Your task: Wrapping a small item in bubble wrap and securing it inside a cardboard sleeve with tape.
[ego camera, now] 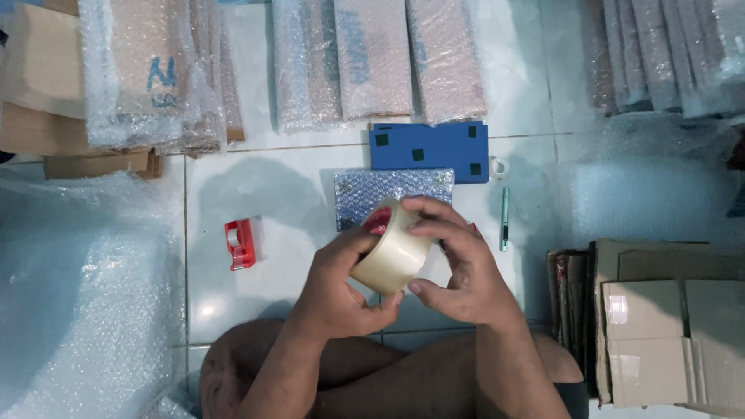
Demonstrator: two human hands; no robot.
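Both hands hold a large roll of clear packing tape point(390, 254) with a red core above my crossed legs. My left hand point(337, 291) cups the roll from below and the left. My right hand point(458, 268) grips its right side, fingers curled over the top edge. Just beyond the roll lies a flat blue item wrapped in bubble wrap point(392, 192) on the white tiled floor. Behind that lies a bare blue box point(431, 150) with small dark squares on it.
A red tape dispenser point(240, 244) lies to the left, a green pen-like cutter point(504, 219) to the right. Bubble-wrapped parcels point(376, 58) line the far side. Loose bubble wrap point(77, 287) fills the left; flattened cardboard boxes point(667, 326) are stacked at right.
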